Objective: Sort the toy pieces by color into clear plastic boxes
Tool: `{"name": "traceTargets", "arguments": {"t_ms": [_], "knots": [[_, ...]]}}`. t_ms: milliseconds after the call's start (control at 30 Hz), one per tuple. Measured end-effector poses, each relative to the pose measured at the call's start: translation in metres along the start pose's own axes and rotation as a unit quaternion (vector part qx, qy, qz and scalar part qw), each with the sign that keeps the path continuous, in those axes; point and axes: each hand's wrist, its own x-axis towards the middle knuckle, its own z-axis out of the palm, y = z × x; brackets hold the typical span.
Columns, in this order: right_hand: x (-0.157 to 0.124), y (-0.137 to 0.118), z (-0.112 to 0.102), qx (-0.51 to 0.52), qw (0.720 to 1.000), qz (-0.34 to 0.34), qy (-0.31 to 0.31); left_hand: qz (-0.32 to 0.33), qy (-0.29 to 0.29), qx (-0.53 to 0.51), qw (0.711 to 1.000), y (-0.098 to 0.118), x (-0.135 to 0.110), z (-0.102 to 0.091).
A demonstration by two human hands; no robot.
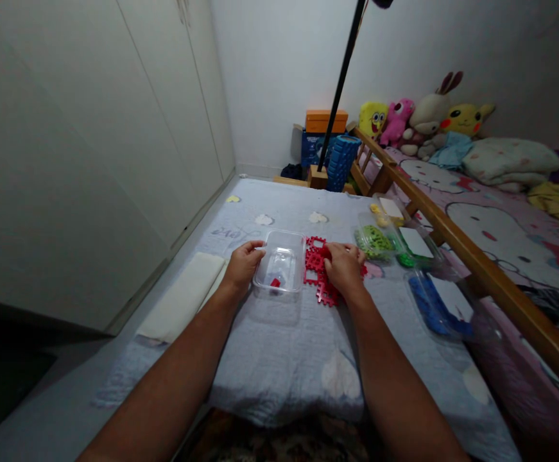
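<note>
Red toothed pieces (314, 261) lie just right of the clear container (282, 262), under and beside your right hand (344, 264), whose curled fingers may pinch one, tips hidden, while your left hand (244, 264) holds the container's left rim between thumb and fingers.

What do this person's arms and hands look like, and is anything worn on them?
The left forearm and right forearm are bare, with no sleeve, watch or bracelet showing. The left hand and right hand are ungloved human hands; no ring can be made out. Dark, patterned clothing shows at the bottom edge.
</note>
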Motion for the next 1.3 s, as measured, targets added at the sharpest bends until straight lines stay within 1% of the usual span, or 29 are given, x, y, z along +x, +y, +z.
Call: {"name": "traceTargets", "arguments": {"t_ms": [167, 300, 367, 433, 500, 567, 667, 800, 900, 1000, 1100, 1167, 1233, 1300], "knots": [[0.006, -0.002, 0.005, -0.010, 0.999, -0.001, -0.035, -0.003, -0.003, 0.003, 1.000, 0.000, -0.001, 0.001], [0.009, -0.003, 0.003, -0.015, 0.999, 0.008, -0.047, -0.001, -0.002, 0.012, 1.000, 0.000, -0.001, 0.001], [0.009, -0.005, -0.001, -0.007, 0.999, 0.014, -0.034, 0.000, -0.004, 0.014, 1.000, 0.000, -0.002, 0.001], [0.009, -0.008, -0.007, 0.022, 1.000, 0.015, -0.001, 0.000, -0.004, 0.014, 1.000, 0.000, -0.002, 0.001], [0.008, -0.014, -0.013, 0.075, 0.997, 0.005, 0.029, 0.000, -0.005, 0.013, 1.000, -0.001, -0.001, 0.001], [0.006, -0.022, -0.019, 0.135, 0.990, -0.017, 0.030, 0.000, -0.003, 0.008, 1.000, -0.002, -0.001, 0.001], [0.000, -0.035, -0.025, 0.189, 0.980, -0.063, -0.021, 0.001, -0.003, 0.006, 1.000, -0.004, 0.001, 0.000], [-0.007, -0.048, -0.026, 0.201, 0.970, -0.100, -0.088, 0.003, -0.003, 0.010, 1.000, -0.004, 0.002, 0.000], [-0.009, -0.051, -0.025, 0.196, 0.966, -0.119, -0.118, 0.004, -0.006, 0.006, 1.000, -0.004, 0.002, 0.000], [-0.010, -0.052, -0.024, 0.195, 0.962, -0.135, -0.131, 0.001, -0.008, 0.007, 1.000, -0.003, 0.001, 0.000], [-0.010, -0.052, -0.025, 0.195, 0.961, -0.148, -0.129, 0.001, -0.008, 0.008, 1.000, -0.002, 0.000, 0.001], [-0.009, -0.050, -0.025, 0.201, 0.962, -0.144, -0.118, 0.000, -0.009, 0.003, 1.000, -0.002, 0.000, 0.001], [-0.007, -0.047, -0.025, 0.207, 0.967, -0.119, -0.093, -0.002, -0.009, 0.000, 1.000, -0.002, -0.001, 0.002], [-0.005, -0.043, -0.024, 0.197, 0.976, -0.076, -0.061, -0.004, -0.010, -0.003, 1.000, -0.002, -0.001, 0.002]]}}
